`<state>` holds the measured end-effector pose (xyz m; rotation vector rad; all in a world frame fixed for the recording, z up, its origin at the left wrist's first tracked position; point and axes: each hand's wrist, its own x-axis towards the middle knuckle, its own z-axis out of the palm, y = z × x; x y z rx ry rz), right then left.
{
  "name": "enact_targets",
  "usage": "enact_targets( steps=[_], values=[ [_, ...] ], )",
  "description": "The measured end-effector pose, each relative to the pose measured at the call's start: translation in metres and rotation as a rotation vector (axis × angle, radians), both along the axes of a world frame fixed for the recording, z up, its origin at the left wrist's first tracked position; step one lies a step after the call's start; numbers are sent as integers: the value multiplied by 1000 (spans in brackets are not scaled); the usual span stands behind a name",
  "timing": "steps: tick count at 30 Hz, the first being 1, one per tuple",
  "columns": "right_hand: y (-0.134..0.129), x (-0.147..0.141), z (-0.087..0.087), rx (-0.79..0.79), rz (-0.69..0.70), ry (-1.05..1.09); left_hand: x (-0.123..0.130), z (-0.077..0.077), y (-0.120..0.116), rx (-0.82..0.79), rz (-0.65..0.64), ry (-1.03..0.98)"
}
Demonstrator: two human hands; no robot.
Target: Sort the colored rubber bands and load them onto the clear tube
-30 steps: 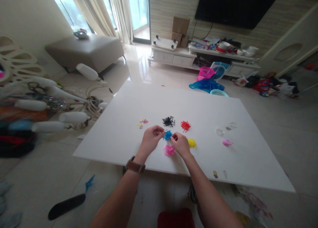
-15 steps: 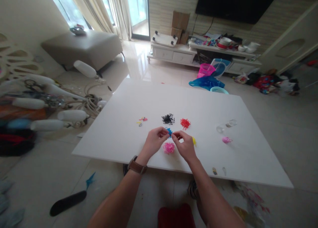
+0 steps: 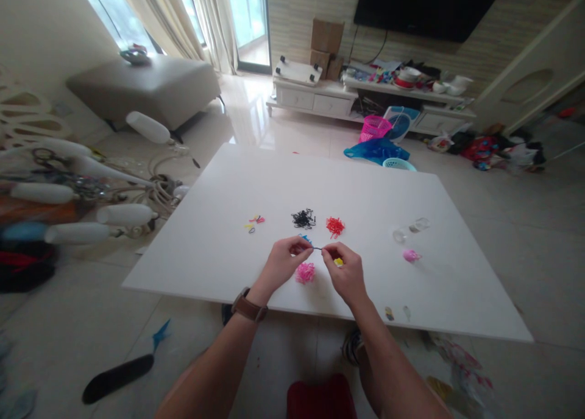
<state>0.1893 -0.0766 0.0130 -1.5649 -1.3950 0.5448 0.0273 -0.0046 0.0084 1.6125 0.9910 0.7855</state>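
Between my left hand [image 3: 289,260] and my right hand [image 3: 343,269] a small dark band [image 3: 317,248] is stretched, each hand pinching one end. The hands are just above the white table [image 3: 219,224]. A blue pile [image 3: 305,239] is partly hidden behind my left fingers. Around the hands lie a black pile [image 3: 304,218], a red pile [image 3: 335,226], a pink pile [image 3: 305,273] and a yellow pile [image 3: 339,262], mostly covered by my right hand. Several loose coloured bands [image 3: 255,223] lie to the left.
On the table's right side are a clear container [image 3: 419,225], a pink object [image 3: 412,256] and two small items [image 3: 389,313] near the front edge. A red stool [image 3: 322,398] stands below the table.
My hands have moved slightly apart, and the dark band now shows stretched between them. More of the yellow pile is visible. The whole view has shifted a little.
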Motion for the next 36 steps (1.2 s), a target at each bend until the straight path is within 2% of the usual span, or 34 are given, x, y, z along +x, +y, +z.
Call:
enact_targets(
  steps=[7, 13, 20, 30, 36],
  values=[
    [-5, 6, 3, -28, 21, 6, -1, 1, -4, 33, -38, 16],
    [-4, 6, 2, -32, 30, 27, 1, 1, -6, 52, -7, 48],
    [-3, 5, 6, -32, 18, 29, 4, 1, -7, 37, -72, 39],
    [-4, 5, 7, -44, 18, 19, 2, 1, -8, 69, -68, 33],
    [-3, 8, 3, -89, 11, 160, -8, 10, -4, 137, -53, 62]
  ],
)
